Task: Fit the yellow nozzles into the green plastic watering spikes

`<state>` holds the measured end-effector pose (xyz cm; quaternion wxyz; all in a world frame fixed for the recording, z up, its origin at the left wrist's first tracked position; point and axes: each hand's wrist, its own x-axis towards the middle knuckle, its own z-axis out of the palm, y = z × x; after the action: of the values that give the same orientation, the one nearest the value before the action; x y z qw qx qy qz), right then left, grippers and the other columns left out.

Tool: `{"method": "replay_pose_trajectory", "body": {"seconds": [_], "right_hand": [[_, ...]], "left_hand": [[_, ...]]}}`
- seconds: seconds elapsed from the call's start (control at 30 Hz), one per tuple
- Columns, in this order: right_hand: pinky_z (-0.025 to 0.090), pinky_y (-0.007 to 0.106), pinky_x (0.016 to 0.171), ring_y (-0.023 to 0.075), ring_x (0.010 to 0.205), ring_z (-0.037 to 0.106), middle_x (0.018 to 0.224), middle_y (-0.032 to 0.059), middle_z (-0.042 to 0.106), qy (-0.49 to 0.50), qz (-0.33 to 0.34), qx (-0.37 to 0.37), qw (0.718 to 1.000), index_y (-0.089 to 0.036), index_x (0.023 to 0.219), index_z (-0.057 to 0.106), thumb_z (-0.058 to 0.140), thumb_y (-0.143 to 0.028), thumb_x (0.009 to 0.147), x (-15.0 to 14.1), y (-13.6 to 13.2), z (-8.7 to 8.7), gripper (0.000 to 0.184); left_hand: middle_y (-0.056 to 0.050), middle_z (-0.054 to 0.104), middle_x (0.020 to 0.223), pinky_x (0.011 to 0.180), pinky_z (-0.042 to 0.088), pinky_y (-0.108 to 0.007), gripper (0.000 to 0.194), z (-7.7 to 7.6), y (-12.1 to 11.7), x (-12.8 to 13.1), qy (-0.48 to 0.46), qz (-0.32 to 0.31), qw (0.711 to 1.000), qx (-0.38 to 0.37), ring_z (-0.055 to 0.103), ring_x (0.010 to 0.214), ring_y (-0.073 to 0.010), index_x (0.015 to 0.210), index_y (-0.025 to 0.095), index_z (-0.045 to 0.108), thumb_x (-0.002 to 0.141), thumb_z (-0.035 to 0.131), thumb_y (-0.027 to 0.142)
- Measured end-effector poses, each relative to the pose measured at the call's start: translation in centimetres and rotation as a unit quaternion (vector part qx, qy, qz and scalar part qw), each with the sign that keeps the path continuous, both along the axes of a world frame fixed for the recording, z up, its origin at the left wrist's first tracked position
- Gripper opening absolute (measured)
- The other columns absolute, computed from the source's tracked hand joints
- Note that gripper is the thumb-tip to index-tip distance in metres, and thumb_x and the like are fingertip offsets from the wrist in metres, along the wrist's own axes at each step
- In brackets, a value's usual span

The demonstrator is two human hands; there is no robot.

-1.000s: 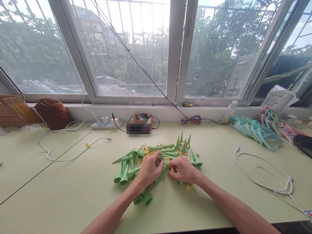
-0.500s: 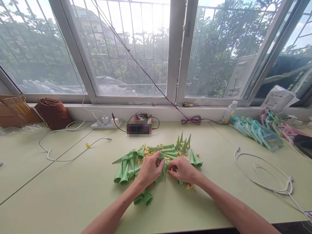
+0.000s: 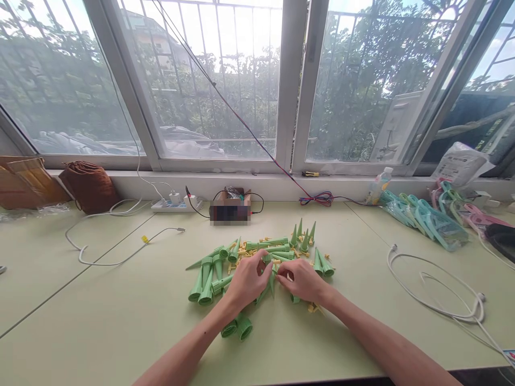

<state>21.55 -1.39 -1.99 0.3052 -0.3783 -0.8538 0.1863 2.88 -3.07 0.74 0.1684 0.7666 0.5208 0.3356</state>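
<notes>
Find the tapered green plastic cone point(image 3: 272, 287) at the fingertips of the left hand point(image 3: 250, 276), narrow end slanting down towards the pale green tabletop point(image 3: 322, 343). Take the left thumb and forefinger as clamped on that cone near its wide end. Take the right hand point(image 3: 303, 279) as bent into a pinch just beside it, thumb and forefinger tips nearly together; cannot tell about anything tiny between them, nor about contact with the cone.

Read the step, as a judgement, as close two-handed work on this single cone. To do it well, keep the left grip firm and high, leaving the sloping side free for the right fingertips. Press lightly and squarely, so as not to skid off the smooth taper. Mind the small yellow plastic T-shaped piece point(image 3: 277, 261) just beyond the gap between both sets of fingertips.

Left of the left fingers, note the loose green plastic cones point(image 3: 206, 289). Beyond the right fingers, spare the upright green plastic spikes point(image 3: 304, 241), likely to topple at a nudge. Below the right wrist, avoid dragging across the scattered yellow plastic bits point(image 3: 314, 308).
</notes>
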Motion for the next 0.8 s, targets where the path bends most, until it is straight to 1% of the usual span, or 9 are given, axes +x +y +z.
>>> {"method": "replay_pose_trajectory", "body": {"seconds": [0.47, 0.8], "right_hand": [[0.035, 0.023, 0.056, 0.0113, 0.056, 0.050, 0.065, -0.0020, 0.060, 0.035, 0.003, 0.041, 0.999, -0.018, 0.075, 0.055, 0.056, -0.014, 0.088, -0.08, -0.10, 0.04, 0.014], [0.037, 0.023, 0.056, 0.0118, 0.056, 0.047, 0.065, -0.0012, 0.057, 0.066, -0.002, 0.046, 0.997, -0.018, 0.078, 0.057, 0.051, -0.017, 0.091, -0.26, -0.18, -0.10, 0.014]], "left_hand": [[0.001, 0.066, 0.063, 0.061, 0.044, -0.027, 0.019, 0.17, -0.06, -0.01, 0.000, 0.008, 1.000, -0.003, 0.060, 0.057, -0.0168, 0.099, 0.019, 0.059, 0.090, 0.050, 0.034], [0.001, 0.067, 0.064, 0.060, 0.044, -0.027, 0.020, 0.15, -0.05, -0.02, -0.003, 0.005, 1.000, 0.001, 0.060, 0.056, -0.0168, 0.099, 0.020, 0.059, 0.090, 0.049, 0.035]]}}
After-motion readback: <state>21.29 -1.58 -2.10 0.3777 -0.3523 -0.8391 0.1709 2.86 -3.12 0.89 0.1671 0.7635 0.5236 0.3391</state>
